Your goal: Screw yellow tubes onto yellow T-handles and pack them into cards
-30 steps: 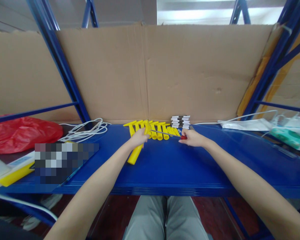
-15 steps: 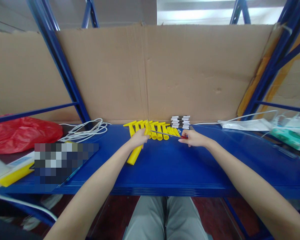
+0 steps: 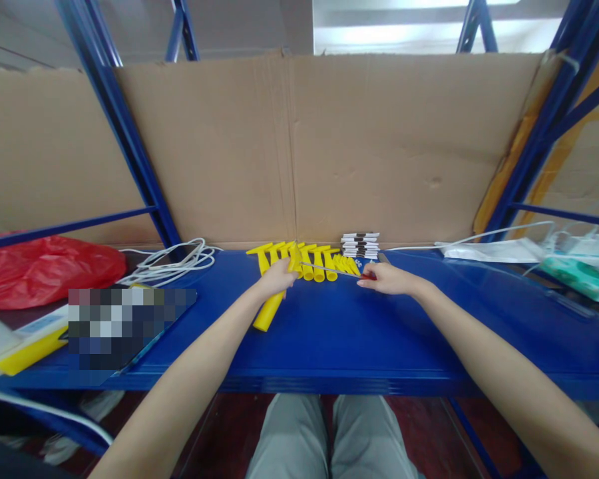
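My left hand (image 3: 276,278) is closed round a yellow T-shaped plastic part (image 3: 268,313), with its tubular handle pointing down toward me and its head showing above my fingers. My right hand (image 3: 385,278) grips a screwdriver (image 3: 367,276) by its red handle. The thin metal shaft runs left, and its tip meets the head of the yellow part. Just behind my hands, several similar yellow T-shaped parts (image 3: 318,266) lie in a row. Small yellow pieces (image 3: 347,265) sit to their right, beside a stack of white packets with dark bands (image 3: 360,245).
A blue metal shelf top (image 3: 329,339) carries everything, backed by a cardboard sheet (image 3: 379,146). At left are a coiled white cable (image 3: 180,263), a red plastic bag (image 3: 54,269) and a pixelated item (image 3: 114,332). A green-and-white packet (image 3: 579,276) lies at right among cables.
Both hands keep nearly the same places, with the screwdriver still against the yellow part. My right hand's fingers have shifted slightly on the handle.
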`<state>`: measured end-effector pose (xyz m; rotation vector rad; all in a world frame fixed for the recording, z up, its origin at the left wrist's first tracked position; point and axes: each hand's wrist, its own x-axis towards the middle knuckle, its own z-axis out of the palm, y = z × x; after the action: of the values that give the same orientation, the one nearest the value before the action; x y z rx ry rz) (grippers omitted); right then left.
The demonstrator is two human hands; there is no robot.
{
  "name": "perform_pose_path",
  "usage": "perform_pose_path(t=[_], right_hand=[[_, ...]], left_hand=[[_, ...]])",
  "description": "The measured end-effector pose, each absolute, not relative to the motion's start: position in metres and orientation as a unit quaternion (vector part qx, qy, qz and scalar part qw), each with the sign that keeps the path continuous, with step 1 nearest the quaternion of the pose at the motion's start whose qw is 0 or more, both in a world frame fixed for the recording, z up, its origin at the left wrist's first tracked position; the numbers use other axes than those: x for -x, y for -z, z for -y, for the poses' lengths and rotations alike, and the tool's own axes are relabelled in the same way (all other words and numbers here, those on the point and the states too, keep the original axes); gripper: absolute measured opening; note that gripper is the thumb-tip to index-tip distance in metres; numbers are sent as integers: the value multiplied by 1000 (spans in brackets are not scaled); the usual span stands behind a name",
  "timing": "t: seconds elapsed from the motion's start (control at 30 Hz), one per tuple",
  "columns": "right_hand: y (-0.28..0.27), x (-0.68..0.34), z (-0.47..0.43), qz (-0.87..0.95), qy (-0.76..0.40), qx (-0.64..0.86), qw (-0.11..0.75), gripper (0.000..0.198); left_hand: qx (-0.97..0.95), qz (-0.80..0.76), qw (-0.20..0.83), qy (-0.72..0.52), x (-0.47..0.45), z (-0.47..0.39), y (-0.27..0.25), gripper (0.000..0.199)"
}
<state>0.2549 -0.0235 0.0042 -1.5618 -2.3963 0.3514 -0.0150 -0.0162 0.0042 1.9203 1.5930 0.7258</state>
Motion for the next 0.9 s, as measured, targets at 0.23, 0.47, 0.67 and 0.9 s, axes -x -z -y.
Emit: perform_pose_path(t=[0.23, 0.47, 0.67, 0.9], right_hand=[[-4, -257, 23, 816, -96, 552, 143, 19], [-8, -257, 23, 833, -103, 531, 117, 32], [-7, -256, 26, 804, -106, 560, 169, 25], [-4, -258, 23, 805, -76, 567, 159, 25]], left_hand=[[-717, -592, 263, -259, 14, 15, -4, 12], [-715, -594, 261, -260, 13, 19, -7, 15], [-714, -593, 263, -264, 15, 15, -4, 15], [-716, -583, 275, -269, 14, 17, -4, 11]])
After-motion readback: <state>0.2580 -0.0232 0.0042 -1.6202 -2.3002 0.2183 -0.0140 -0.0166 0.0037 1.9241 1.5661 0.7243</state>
